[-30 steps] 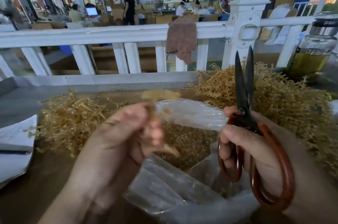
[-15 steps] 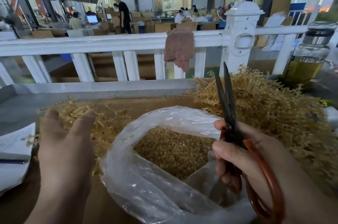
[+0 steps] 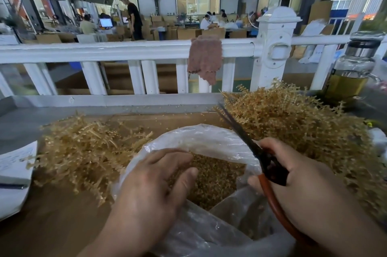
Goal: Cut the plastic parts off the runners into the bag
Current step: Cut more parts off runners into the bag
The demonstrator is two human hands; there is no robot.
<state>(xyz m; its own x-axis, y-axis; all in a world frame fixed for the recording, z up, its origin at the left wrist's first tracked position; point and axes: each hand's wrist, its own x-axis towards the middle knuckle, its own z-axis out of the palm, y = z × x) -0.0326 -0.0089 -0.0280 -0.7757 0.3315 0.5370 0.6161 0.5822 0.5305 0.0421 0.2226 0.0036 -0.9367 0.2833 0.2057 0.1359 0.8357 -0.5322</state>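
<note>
Fingers of the left hand are loosely extended and slightly spread, pinching nothing. Their tips reach over the left rim of the clear plastic bag, above the cut plastic parts heaped inside. The thumb sits lower and angles toward the same heap. The palm faces down and the wrist comes in from the near edge of the brown table. Whether the fingertips touch the parts or only hover over them is hard to judge from this angle.

The right hand is curled round the red-brown handles of the scissors, with the thumb on top and the fingers wrapped beneath. The dark blades point up and left over the bag's far rim and appear almost closed. The lower handle loop is partly hidden behind the bag and the forearm.

The bag stands open at the middle of the table, between the two hands. One tangled pile of tan runners lies to its left. A larger pile lies toward the far right corner, and its edge is blurred.

Paper sheets are cut off at the left edge of the table. Along the far edge runs a white railing with a pinkish cloth draped over it. A glass bottle holding yellow liquid stands at the far right.
</note>
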